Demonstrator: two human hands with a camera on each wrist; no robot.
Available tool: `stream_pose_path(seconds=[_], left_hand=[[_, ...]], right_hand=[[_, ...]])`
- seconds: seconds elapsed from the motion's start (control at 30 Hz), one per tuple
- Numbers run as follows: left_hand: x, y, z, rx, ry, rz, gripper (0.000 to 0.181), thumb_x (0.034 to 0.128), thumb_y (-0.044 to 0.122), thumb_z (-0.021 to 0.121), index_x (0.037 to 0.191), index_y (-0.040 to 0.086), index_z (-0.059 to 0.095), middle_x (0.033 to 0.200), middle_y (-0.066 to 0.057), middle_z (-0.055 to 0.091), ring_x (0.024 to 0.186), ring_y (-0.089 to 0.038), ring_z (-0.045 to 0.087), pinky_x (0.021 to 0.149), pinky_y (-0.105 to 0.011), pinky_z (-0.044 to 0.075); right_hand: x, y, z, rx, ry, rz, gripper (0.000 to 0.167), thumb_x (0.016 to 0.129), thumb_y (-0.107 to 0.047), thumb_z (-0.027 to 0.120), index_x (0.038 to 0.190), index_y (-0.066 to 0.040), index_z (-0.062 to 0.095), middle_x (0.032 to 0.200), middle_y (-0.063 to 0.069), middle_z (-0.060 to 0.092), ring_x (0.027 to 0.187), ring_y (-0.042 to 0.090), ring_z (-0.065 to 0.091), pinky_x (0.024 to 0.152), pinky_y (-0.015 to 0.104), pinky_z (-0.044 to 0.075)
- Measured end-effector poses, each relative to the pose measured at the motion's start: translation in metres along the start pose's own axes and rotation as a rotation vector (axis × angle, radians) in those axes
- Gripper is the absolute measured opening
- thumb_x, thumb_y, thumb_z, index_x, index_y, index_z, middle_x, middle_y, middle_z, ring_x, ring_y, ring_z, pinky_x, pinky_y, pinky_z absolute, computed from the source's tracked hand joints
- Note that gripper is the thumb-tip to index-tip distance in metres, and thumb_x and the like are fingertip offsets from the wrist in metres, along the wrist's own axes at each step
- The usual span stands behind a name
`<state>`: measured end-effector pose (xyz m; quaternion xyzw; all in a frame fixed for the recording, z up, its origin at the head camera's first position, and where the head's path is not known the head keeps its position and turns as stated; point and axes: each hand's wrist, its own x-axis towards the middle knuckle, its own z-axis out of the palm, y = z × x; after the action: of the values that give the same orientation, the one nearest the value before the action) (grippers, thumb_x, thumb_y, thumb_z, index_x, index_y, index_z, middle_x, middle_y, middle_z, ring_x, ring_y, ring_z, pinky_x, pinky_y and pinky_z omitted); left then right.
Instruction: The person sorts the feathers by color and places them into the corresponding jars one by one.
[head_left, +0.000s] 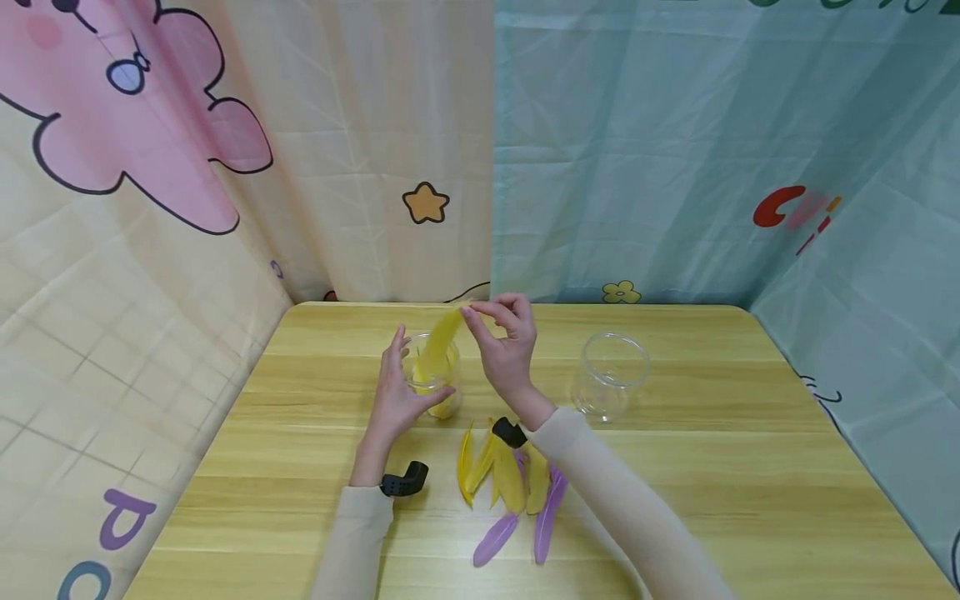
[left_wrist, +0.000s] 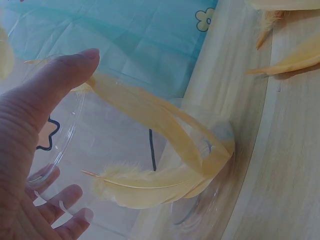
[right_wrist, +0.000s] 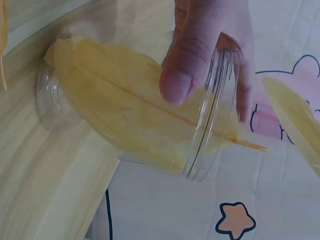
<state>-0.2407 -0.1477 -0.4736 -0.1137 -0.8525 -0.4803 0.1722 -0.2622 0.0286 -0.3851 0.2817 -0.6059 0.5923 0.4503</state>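
My left hand (head_left: pixel 396 398) grips a clear jar (right_wrist: pixel 200 150) near its mouth, with thumb and fingers on either side. Inside it are yellow feathers (left_wrist: pixel 150 187), one quill poking past the rim in the right wrist view. Over the jar's mouth, my right hand (head_left: pixel 510 348) pinches another yellow feather (head_left: pixel 441 337) between thumb and fingertips; in the head view its lower end overlaps the jar. Closer to me on the table lie loose yellow feathers (head_left: pixel 507 475) and purple feathers (head_left: pixel 495 540), partly covered by the right wrist's camera.
A second clear jar (head_left: pixel 611 375) stands upright to the right of the right hand. The wooden table (head_left: pixel 712 483) meets patterned curtains (head_left: pixel 615 150) at the back and sides. Each wrist carries a black camera (head_left: pixel 405 480).
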Motion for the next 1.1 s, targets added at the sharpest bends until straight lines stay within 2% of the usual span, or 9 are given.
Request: stream_pose_path(seconds=[0.13,0.3,0.5,0.67,0.77,0.87,0.97,1.1], left_hand=[[0.0,-0.001,0.0,-0.001,0.0,0.0,0.12,0.0659,0.037,0.087,0.153,0.022,0.005,0.144,-0.013,0.029,0.13,-0.033,0.031,0.1,-0.054,0.033],[0.0,0.0,0.0,0.005,-0.001,-0.005,0.119,0.0666,0.038,0.086,0.153,0.024,0.005,0.143,-0.014,0.03,0.129,-0.034,0.033,0.099,-0.053,0.034],[-0.001,0.001,0.0,0.009,-0.002,0.0,0.119,0.0667,0.035,0.087,0.153,0.021,0.006,0.143,-0.015,0.03,0.129,-0.035,0.033,0.099,-0.054,0.034],[0.0,0.001,0.0,0.005,0.0,0.006,0.12,0.066,0.036,0.087,0.153,0.027,0.004,0.143,-0.014,0.029,0.13,-0.034,0.032,0.099,-0.054,0.034],[0.001,0.001,0.0,0.002,-0.002,0.009,0.121,0.0658,0.037,0.087,0.152,0.031,0.003,0.144,-0.013,0.029,0.13,-0.034,0.031,0.099,-0.055,0.034],[0.001,0.0,0.001,-0.002,-0.004,0.005,0.121,0.0659,0.037,0.087,0.152,0.032,0.002,0.145,-0.013,0.028,0.131,-0.034,0.03,0.099,-0.055,0.034],[0.001,0.0,0.001,-0.001,-0.003,-0.001,0.121,0.0654,0.037,0.087,0.152,0.032,0.002,0.145,-0.012,0.027,0.131,-0.033,0.03,0.1,-0.054,0.033],[0.0,0.0,0.001,0.005,-0.001,-0.006,0.122,0.0646,0.036,0.088,0.153,0.027,0.004,0.145,-0.012,0.027,0.131,-0.033,0.03,0.1,-0.054,0.033]], right_hand=[[-0.008,0.009,0.007,-0.038,-0.039,-0.03,0.017,0.071,0.007,0.078,0.086,-0.001,0.074,0.09,0.012,0.05,0.083,0.026,0.046,0.072,0.032,0.035],[-0.021,0.016,0.009,-0.158,-0.174,-0.008,0.014,0.074,-0.006,0.081,0.086,-0.007,0.076,0.093,0.007,0.053,0.087,0.024,0.045,0.072,0.034,0.035],[-0.032,0.019,-0.001,-0.276,-0.365,0.151,0.017,0.079,-0.021,0.078,0.093,-0.01,0.076,0.094,0.003,0.055,0.093,0.021,0.045,0.076,0.034,0.037],[-0.03,0.023,-0.016,-0.295,-0.432,0.28,0.02,0.084,-0.026,0.074,0.096,-0.01,0.075,0.09,0.004,0.058,0.089,0.018,0.05,0.077,0.036,0.04],[-0.027,0.026,-0.029,-0.316,-0.502,0.393,0.02,0.086,-0.029,0.072,0.092,-0.011,0.075,0.087,0.005,0.059,0.085,0.018,0.051,0.076,0.039,0.042],[-0.025,0.031,-0.043,-0.337,-0.651,0.531,0.02,0.085,-0.032,0.072,0.089,-0.012,0.076,0.086,0.0,0.062,0.083,0.016,0.051,0.075,0.037,0.043],[-0.028,0.037,-0.057,-0.36,-0.853,0.675,0.019,0.084,-0.033,0.073,0.086,-0.014,0.076,0.085,-0.005,0.065,0.075,0.014,0.052,0.068,0.031,0.044],[-0.034,0.044,-0.071,-0.393,-1.082,0.809,0.018,0.082,-0.031,0.075,0.084,-0.013,0.076,0.079,-0.007,0.067,0.066,0.012,0.051,0.059,0.027,0.043]])
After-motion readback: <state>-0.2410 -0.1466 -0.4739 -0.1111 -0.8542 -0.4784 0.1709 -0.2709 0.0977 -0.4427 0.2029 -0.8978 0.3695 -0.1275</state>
